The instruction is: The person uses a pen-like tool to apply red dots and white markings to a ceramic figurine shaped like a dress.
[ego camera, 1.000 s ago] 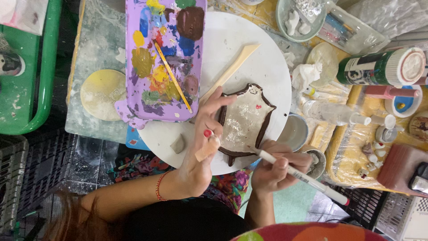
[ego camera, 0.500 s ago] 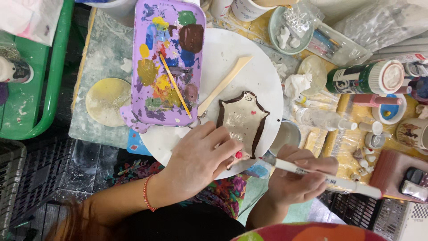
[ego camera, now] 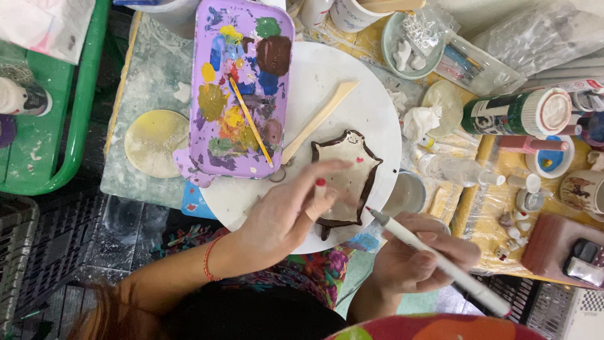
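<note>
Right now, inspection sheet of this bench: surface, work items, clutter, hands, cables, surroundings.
Surface: round white board on a paint-stained table.
Work items: brown-edged ceramic dish on the board; white pen; purple paint palette with a thin brush; wooden stick.
Clutter: green paint bottle, small jars, cups, crumpled tissue, yellow disc.
Hands: left hand fingers on the dish; right hand grips the pen, tip off the dish.
Cables: nothing seen.
Surroundings: green tray at the left, dark crates below.
</note>
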